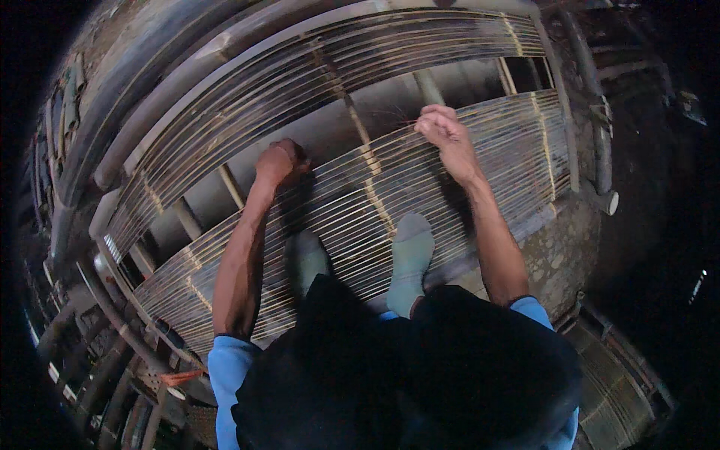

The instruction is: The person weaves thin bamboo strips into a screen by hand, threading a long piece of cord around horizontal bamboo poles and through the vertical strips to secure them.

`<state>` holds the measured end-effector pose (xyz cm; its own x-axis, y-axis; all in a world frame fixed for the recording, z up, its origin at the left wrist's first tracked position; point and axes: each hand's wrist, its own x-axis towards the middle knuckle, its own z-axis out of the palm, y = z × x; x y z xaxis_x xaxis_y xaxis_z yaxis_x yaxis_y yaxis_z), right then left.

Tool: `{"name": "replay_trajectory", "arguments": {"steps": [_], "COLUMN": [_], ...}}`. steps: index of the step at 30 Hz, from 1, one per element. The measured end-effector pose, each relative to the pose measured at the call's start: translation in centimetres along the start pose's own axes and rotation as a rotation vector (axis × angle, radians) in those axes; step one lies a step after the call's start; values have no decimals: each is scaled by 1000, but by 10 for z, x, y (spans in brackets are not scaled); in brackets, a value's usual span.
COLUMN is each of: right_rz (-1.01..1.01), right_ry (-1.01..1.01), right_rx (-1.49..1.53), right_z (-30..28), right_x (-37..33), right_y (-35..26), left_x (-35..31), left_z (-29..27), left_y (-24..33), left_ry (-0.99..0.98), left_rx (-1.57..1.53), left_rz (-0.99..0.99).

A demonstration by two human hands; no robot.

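Beneath my feet lies a near panel of thin bamboo-like slats (pixel 480 142), crossed by pale bindings. Over its far edge my right hand (pixel 446 135) is closed in a pinch. A few fine, dark reddish strands (pixel 403 118) stick out from its fingertips toward the left. To the left, near the same edge, my left hand (pixel 281 161) is closed with the knuckles up. Its fingertips are in shadow, and what they hold, if anything, is hidden. A second slatted panel (pixel 247 105) stretches along the far side, across a gap.
My feet in greenish-grey socks (pixel 412 247) rest on the near panel. A thick grey pole (pixel 255 161) runs through the gap, with crossbars (pixel 232 187). Long poles (pixel 142 135) line the far left. An orange tie (pixel 181 377) wraps the frame at lower left.
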<state>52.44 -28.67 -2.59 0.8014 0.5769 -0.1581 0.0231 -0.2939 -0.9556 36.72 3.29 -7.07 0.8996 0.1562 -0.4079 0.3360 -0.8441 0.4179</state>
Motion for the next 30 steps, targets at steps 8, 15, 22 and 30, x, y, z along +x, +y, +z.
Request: {"name": "replay_trajectory", "arguments": {"steps": [8,15,22,30], "right_rz": [186,42,-115,52], "right_ry": [-1,-44,91,471], "right_rx": [497,679,900,725], "right_z": [16,-34,-161,-356], "right_x": [-4,-14,-64,-238], "right_y": [-19,-90,-151,-163], "left_x": [-82,-155,-174,-141], "left_z": [-34,-82,-79,-101], "left_y": [-30,-77,-73,-57], "left_ry": [369,299,374,292], "left_rx": [116,-354,-1561,-1593], "left_rz": [-106,-326,-30,8]}}
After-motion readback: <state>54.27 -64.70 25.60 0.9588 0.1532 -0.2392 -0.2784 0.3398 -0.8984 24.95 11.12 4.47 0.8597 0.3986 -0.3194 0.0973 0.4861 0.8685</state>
